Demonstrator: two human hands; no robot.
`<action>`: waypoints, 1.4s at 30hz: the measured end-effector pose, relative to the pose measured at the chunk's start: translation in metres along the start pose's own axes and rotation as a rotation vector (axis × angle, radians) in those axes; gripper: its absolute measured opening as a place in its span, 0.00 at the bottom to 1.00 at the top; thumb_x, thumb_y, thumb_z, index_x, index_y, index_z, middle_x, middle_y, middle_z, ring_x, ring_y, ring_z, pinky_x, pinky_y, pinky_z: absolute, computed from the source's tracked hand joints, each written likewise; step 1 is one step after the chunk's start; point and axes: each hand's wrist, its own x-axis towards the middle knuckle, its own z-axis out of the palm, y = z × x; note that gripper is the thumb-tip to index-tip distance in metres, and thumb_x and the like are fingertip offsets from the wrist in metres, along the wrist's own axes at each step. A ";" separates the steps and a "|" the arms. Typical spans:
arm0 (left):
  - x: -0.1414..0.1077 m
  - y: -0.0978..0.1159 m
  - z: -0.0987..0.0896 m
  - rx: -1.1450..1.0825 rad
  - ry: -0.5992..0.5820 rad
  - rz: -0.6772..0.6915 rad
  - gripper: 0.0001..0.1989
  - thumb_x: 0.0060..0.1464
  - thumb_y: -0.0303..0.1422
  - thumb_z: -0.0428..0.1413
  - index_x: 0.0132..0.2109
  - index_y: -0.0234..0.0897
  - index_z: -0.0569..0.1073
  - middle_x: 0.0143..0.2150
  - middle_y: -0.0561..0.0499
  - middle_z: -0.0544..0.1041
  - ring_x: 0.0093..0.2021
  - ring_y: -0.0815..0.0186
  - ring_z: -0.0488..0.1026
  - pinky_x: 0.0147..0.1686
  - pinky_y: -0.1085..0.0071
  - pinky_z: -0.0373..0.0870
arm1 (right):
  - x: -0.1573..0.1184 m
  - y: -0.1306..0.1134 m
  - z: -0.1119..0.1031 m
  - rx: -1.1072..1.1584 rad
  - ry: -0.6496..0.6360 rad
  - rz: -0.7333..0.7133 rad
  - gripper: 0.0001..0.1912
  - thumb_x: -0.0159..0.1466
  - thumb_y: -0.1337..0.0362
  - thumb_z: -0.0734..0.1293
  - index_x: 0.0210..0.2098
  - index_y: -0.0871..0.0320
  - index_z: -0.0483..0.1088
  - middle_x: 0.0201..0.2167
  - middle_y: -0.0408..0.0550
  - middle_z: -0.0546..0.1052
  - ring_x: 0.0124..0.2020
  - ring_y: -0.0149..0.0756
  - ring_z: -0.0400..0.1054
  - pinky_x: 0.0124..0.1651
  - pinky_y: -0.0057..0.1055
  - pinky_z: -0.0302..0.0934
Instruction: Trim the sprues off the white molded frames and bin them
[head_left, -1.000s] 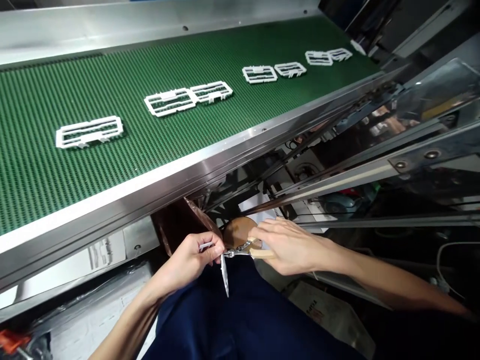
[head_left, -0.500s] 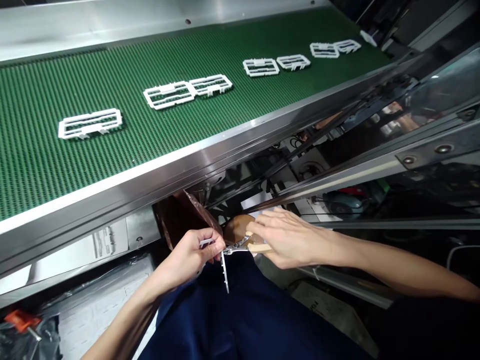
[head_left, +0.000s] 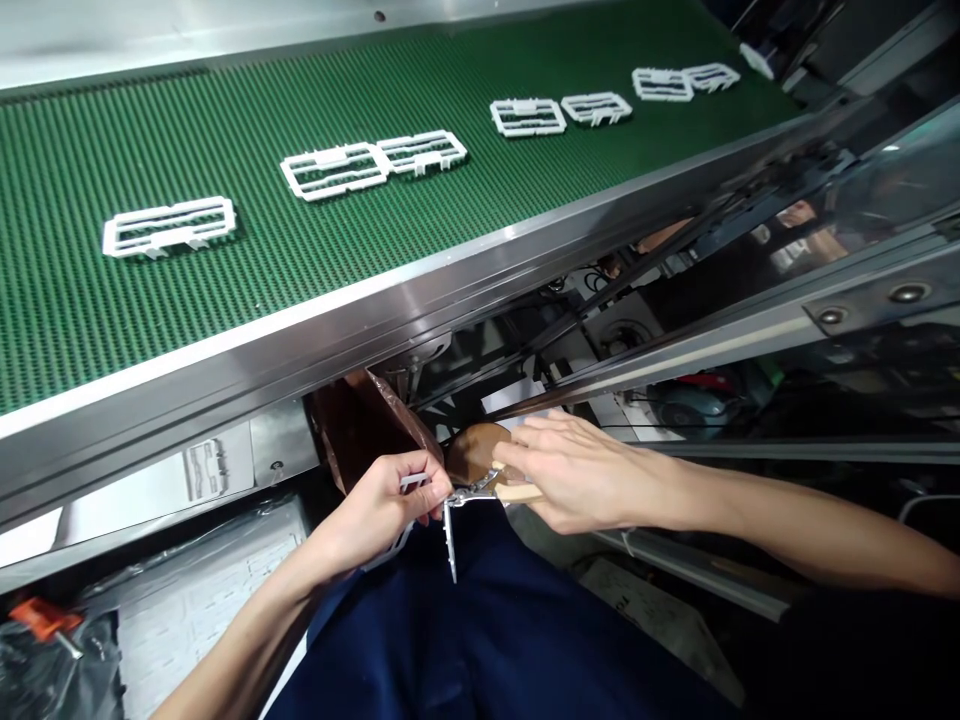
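My left hand (head_left: 382, 510) is shut on a white plastic moulded frame (head_left: 450, 540), which stands on edge with a toothed side pointing down. My right hand (head_left: 585, 475) grips a pair of metal cutters (head_left: 471, 494) by a pale wooden handle (head_left: 519, 492). Their jaws sit at the frame's edge, right next to my left fingers. A round brown pad (head_left: 474, 452) lies just behind the cutters, partly hidden by my right fingers.
A green textured conveyor belt (head_left: 225, 270) carries several white plastic frames (head_left: 334, 171) in a row, above a steel rail (head_left: 300, 340). A brown sheet (head_left: 360, 435) hangs below the rail. My dark blue lap (head_left: 480, 630) lies beneath my hands.
The whole view has shifted, with the belt and frames sitting higher in the picture. More of the white frame shows below my left hand. The cutters stay at its edge.
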 end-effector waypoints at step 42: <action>-0.004 -0.067 -0.012 -0.790 0.086 0.097 0.31 0.50 0.49 0.55 0.54 0.31 0.68 0.43 0.40 0.73 0.38 0.59 0.70 0.39 0.68 0.67 | 0.082 -0.063 0.092 1.881 0.652 0.390 0.14 0.53 0.63 0.71 0.33 0.57 0.62 0.28 0.40 0.69 0.29 0.28 0.65 0.34 0.26 0.61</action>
